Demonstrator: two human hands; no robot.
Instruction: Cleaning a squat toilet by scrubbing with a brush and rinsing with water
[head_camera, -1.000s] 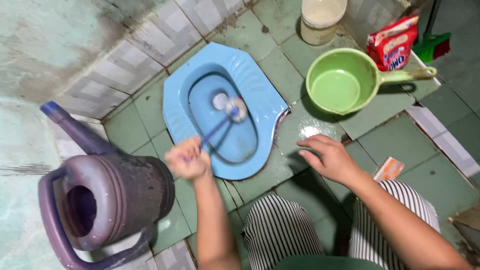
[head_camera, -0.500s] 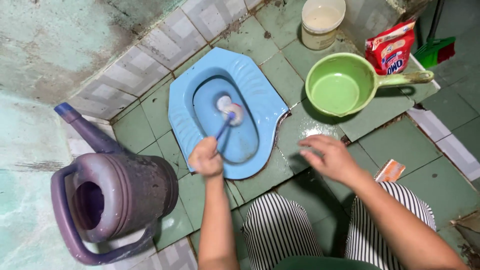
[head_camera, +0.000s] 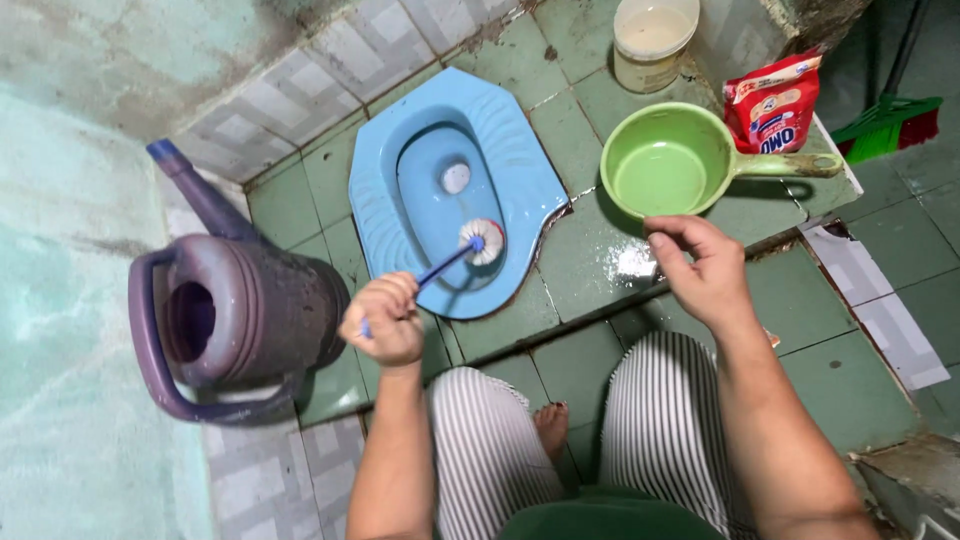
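My left hand (head_camera: 384, 320) grips the blue handle of a toilet brush (head_camera: 483, 241). Its white bristle head rests inside the bowl of a blue squat toilet pan (head_camera: 530, 190), on the near right side below the drain hole. My right hand (head_camera: 702, 266) hovers over the green tiled floor to the right of the pan, fingers loosely curled, holding nothing I can see. A small patch of white powder (head_camera: 632, 262) lies on the tile just left of that hand. My striped trouser legs and a bare foot show below.
A large purple watering jug (head_camera: 235, 310) stands left of the pan against the tiled wall. A green dipper (head_camera: 665, 165) with a handle, a red detergent packet (head_camera: 772, 103) and a cream bucket (head_camera: 652, 40) sit beyond my right hand. A green broom (head_camera: 885, 120) stands far right.
The brush head has slid from the drain hole to the near right side of the bowl. My left hand pulled back left. My right hand rose towards the green dipper.
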